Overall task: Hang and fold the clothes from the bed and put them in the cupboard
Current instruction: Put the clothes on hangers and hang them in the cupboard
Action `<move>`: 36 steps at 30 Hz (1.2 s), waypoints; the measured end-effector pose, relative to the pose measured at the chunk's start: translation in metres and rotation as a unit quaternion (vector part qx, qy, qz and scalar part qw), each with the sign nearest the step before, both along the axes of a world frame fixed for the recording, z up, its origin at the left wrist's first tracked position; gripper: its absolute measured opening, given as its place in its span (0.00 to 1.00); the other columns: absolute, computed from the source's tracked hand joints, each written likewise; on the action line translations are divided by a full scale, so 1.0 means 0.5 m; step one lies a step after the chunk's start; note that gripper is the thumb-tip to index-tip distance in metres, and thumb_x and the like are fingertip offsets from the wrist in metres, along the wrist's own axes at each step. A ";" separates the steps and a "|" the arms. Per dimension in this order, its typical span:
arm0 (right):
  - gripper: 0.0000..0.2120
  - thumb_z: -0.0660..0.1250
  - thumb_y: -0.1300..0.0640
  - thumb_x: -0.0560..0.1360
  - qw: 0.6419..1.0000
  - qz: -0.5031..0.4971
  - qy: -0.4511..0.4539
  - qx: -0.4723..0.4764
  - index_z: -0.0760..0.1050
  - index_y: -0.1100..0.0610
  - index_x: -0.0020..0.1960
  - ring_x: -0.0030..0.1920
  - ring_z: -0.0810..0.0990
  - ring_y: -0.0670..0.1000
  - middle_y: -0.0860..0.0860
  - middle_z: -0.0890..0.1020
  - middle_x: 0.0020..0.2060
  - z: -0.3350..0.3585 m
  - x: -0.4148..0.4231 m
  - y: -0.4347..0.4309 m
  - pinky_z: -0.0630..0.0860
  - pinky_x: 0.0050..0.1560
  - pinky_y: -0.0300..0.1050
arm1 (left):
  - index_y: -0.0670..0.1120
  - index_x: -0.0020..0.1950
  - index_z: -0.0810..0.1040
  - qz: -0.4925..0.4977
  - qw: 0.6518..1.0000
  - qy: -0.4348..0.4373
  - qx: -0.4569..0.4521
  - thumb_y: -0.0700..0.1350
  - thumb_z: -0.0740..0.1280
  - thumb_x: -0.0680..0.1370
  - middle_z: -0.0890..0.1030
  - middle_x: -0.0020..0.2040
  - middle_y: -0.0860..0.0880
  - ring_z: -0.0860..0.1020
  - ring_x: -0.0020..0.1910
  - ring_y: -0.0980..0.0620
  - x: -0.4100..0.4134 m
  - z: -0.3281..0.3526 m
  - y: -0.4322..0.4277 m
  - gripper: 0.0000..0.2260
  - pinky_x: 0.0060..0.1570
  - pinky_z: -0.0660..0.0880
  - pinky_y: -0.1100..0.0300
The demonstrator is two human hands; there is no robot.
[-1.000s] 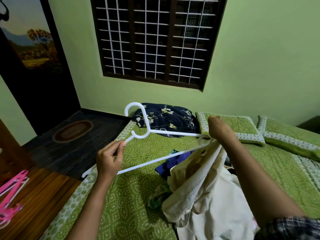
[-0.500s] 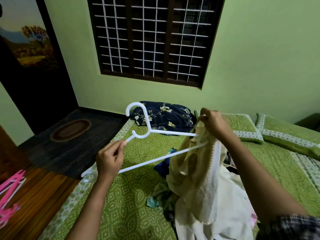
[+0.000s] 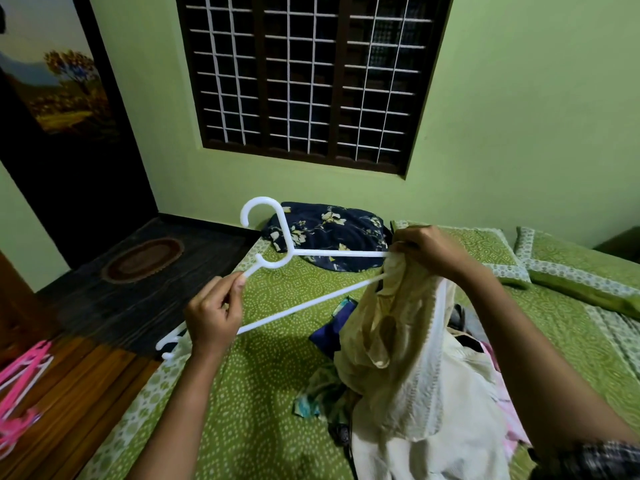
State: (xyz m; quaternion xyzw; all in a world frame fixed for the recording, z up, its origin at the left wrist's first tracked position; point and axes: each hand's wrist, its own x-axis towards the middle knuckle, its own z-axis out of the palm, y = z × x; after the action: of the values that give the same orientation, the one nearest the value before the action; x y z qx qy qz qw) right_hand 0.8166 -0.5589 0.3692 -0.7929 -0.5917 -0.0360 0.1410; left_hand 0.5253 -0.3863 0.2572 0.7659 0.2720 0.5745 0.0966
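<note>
A white plastic hanger (image 3: pixel 304 304) is held up over the bed (image 3: pixel 263 393). My left hand (image 3: pixel 214 313) grips its left arm just below the hook. My right hand (image 3: pixel 429 252) pinches the top of a cream garment (image 3: pixel 401 358) against the hanger's right end. The garment hangs down from there onto a heap of clothes (image 3: pixel 460 358) on the green patterned sheet. The hanger's right tip is hidden in the cloth.
A dark blue floral pillow (image 3: pixel 329 233) and two green pillows (image 3: pixel 491 251) lie at the head of the bed under the barred window (image 3: pixel 304 77). Pink hangers (image 3: pixel 17 386) lie on the wooden floor at the left. An oval mat (image 3: pixel 142 259) sits near the dark doorway.
My right hand has lifted the cream garment higher and drawn its top over the hanger's right end. My left hand has kept its grip.
</note>
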 end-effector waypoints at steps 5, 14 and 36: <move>0.08 0.64 0.61 0.77 0.998 -0.012 0.049 0.025 0.80 0.62 0.52 0.42 0.77 0.47 0.56 0.83 0.49 0.011 -0.016 0.006 0.70 0.44 0.34 | 0.37 0.46 0.83 0.031 0.997 0.018 0.063 0.46 0.60 0.80 0.80 0.33 0.44 0.77 0.26 0.45 0.023 -0.004 -0.008 0.16 0.25 0.69 0.58; 0.13 0.60 0.68 0.77 0.993 -0.116 0.033 -0.012 0.76 0.60 0.58 0.45 0.81 0.55 0.58 0.82 0.50 -0.005 -0.037 0.039 0.80 0.48 0.48 | 0.37 0.45 0.84 -0.025 0.997 0.009 0.069 0.50 0.58 0.81 0.81 0.33 0.46 0.77 0.26 0.48 0.062 0.000 -0.036 0.20 0.23 0.69 0.60; 0.15 0.60 0.70 0.77 0.983 -0.097 0.038 0.153 0.75 0.59 0.60 0.38 0.81 0.59 0.58 0.83 0.43 0.015 -0.116 0.072 0.78 0.37 0.52 | 0.38 0.48 0.83 -0.153 0.985 -0.047 -0.056 0.53 0.61 0.79 0.77 0.31 0.52 0.71 0.27 0.58 0.059 0.017 -0.031 0.19 0.22 0.66 0.61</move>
State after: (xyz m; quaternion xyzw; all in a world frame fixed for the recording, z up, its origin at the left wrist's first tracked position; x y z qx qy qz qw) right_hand 0.7584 -0.5231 0.3767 -0.8161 -0.4941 -0.1094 0.2791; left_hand 0.5550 -0.4016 0.2658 0.7642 0.1783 0.5719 0.2391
